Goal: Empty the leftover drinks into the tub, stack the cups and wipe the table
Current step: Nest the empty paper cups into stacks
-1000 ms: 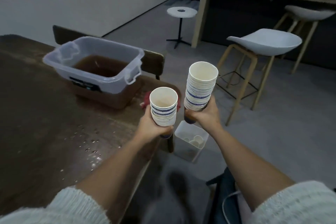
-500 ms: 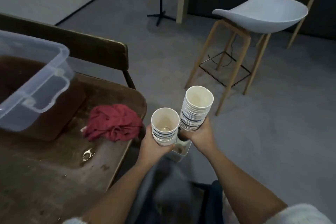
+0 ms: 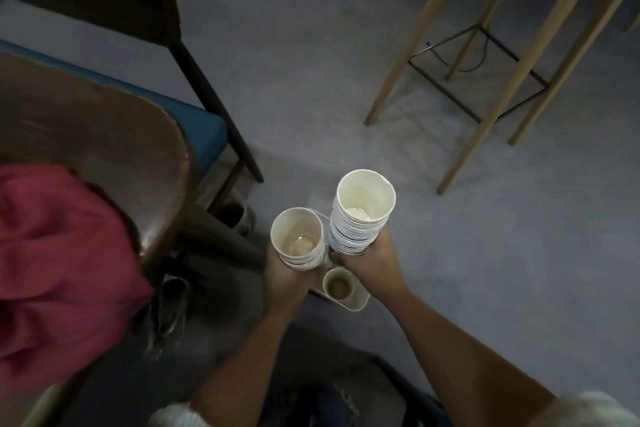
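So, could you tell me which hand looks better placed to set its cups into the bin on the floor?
Probably the right hand: its taller stack hangs nearer the white bin, whose open part lies just beneath that wrist.

Two stacks of matt white paper cups are held, the shorter stack in the left grip and the taller stack in the right grip, with thin ribbed rims seen down their sides. Left of the left grip, a dark brown wooden bench with a worn, faintly glossy edge is seen, and soft, crumpled red cloth lies on it. Below and between the grips, a smooth pale plastic bin is seen on matt grey carpet, and beyond the right grip stand pale smooth wooden stool legs braced with thin dark metal rods.
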The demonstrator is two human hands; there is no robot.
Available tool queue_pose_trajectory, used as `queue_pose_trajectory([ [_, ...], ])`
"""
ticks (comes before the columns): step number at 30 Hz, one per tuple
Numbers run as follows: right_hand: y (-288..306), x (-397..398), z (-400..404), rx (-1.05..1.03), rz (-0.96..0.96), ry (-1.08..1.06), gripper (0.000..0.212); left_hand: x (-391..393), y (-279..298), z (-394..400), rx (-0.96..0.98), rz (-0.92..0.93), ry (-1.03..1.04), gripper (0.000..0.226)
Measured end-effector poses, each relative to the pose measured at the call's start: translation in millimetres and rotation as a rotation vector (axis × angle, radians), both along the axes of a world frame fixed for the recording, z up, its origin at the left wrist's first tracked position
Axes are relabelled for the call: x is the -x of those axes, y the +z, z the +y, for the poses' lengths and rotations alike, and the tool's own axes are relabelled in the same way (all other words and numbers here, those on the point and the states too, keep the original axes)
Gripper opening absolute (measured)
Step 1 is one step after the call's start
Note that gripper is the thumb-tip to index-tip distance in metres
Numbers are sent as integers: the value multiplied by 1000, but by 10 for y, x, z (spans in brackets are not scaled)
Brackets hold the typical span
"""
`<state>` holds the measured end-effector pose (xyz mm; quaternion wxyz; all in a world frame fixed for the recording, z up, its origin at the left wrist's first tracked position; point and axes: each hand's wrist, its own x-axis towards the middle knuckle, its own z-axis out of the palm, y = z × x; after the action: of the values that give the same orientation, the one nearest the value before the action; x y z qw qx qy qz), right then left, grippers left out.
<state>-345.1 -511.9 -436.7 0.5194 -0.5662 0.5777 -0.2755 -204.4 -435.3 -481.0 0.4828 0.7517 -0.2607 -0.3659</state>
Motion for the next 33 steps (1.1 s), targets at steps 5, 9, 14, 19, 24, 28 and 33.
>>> queue_pose_trajectory([
  [5,-657,-117,-124,-59,20,7,75,63,-457,-1,39,10,57,78],
  [9,-909,-149,-159,-76,83,31,78,106,-604,30,18,-12,-7,69],
  [14,-1082,-185,-122,-12,64,82,72,47,-731,93,-124,-234,-184,55],
  [19,-1198,-250,-128,27,36,152,69,-3,-992,70,-310,-736,-399,59],
  [24,-1297,-299,-150,-31,170,272,81,0,-1103,130,-418,-840,-521,58],
  [28,-1317,-403,-221,-29,133,252,71,28,-1066,38,-403,-827,-479,80],
  [33,-1300,-410,-254,-163,123,204,40,44,-929,-70,-169,-814,-265,99],
])
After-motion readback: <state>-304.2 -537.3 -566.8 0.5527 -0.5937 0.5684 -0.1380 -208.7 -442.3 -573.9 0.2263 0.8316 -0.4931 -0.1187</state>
